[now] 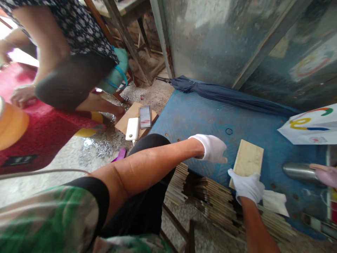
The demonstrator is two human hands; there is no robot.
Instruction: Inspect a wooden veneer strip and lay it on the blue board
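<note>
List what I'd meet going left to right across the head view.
Orange tub, white device, gloved left hand, pale board, shiny metal object.

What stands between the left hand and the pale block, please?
Nothing visible: only the blue surface shows between the left hand and the pale block. The right hand covers part of the block's near end.
</note>
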